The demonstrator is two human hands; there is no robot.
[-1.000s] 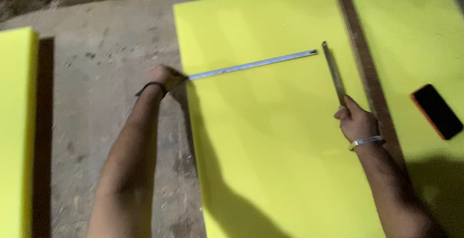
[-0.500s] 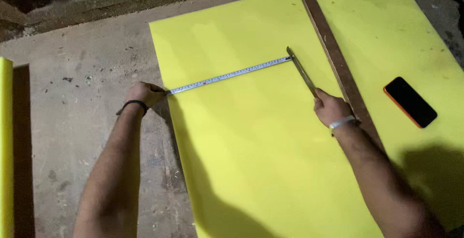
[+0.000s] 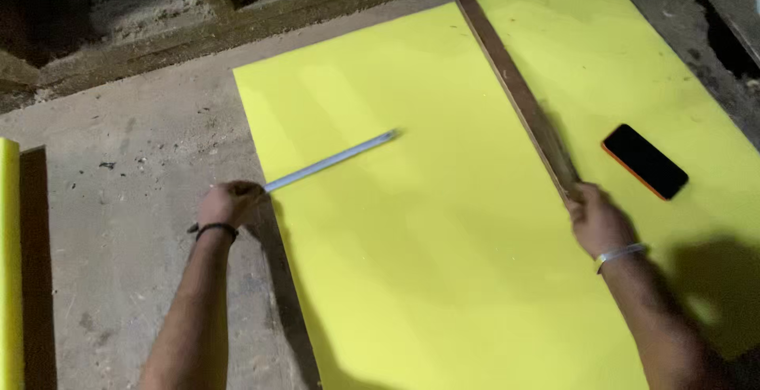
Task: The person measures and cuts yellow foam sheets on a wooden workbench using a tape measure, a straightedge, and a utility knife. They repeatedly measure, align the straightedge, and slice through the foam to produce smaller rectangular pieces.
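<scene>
While the head camera looks down at a dusty concrete floor, a large bright yellow sheet lies flat across most of the view. At the sheet's left edge, the left hand is clenched around the near end of a thin metal tape measure blade; a dark band circles that wrist. The blade runs from the hand up and to the right, lying across the yellow sheet, and its far end sits free on the sheet, well apart from the other hand. On the right, the right hand, with a silver bangle at the wrist, closes its fingers on the near end of a long, narrow wooden straightedge. The straightedge lies on the sheet and slants up and to the left toward the sheet's far edge. Just right of the straightedge, a black phone with an orange case rests on the sheet. At the far left edge of the view, a strip of another yellow sheet shows.
</scene>
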